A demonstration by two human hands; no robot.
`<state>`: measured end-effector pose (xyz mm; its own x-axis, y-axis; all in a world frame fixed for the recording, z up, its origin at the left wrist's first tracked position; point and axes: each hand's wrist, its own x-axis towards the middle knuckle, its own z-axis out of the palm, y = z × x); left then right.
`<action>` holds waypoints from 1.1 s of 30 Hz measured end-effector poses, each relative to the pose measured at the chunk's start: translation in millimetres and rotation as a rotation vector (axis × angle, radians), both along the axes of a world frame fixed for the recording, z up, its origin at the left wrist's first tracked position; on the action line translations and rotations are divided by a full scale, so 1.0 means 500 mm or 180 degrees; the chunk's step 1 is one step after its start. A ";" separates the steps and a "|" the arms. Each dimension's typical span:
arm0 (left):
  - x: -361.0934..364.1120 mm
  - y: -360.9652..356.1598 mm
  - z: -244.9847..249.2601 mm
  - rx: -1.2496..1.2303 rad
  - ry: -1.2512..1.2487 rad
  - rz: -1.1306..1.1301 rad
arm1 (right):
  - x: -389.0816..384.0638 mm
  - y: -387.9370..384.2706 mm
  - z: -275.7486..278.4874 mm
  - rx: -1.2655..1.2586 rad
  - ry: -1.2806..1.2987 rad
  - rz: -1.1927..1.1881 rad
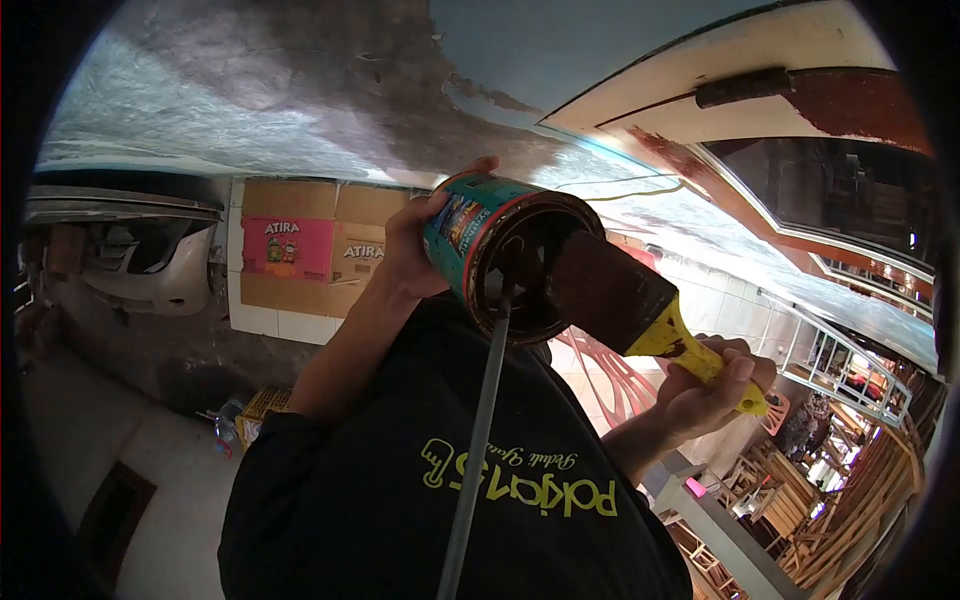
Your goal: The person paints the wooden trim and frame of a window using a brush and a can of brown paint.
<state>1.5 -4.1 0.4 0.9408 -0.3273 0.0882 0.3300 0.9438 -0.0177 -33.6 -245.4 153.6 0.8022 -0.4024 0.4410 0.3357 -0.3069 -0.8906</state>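
My left hand is wrapped around the side of a paint can with a teal printed label. The can is tilted, its open mouth facing me and dark brown paint coating the inside and rim. A wide paintbrush with a yellow handle is gripped in my right hand. Its brown, paint-covered bristles overlap the can's mouth on the right side. A thin grey rod runs from inside the can down across my black shirt to the bottom of the view.
At upper right is a window frame partly coated in reddish brown, set in a grey-blue wall. Cardboard with a pink panel stands at left, near a light-coloured car. A pink plastic chair and stacked wood are at right.
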 end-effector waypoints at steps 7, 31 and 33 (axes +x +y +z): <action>0.005 -0.010 0.003 -0.0124 -0.0066 -0.0131 | -0.018 -0.018 -0.025 -0.0235 -0.0384 0.0644; 0.000 -0.015 -0.005 -0.0027 0.0010 -0.0187 | -0.027 -0.055 0.102 -0.2421 0.1757 0.1789; -0.005 -0.016 -0.001 -0.0014 0.0094 -0.0114 | -0.024 -0.071 0.082 -0.2398 0.1359 0.1760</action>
<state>-1.0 -12.0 -0.2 0.9307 -0.3604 0.0622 0.3628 0.9313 -0.0321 -45.3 -281.0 194.8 0.9405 0.3343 0.0605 0.3002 -0.7342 -0.6089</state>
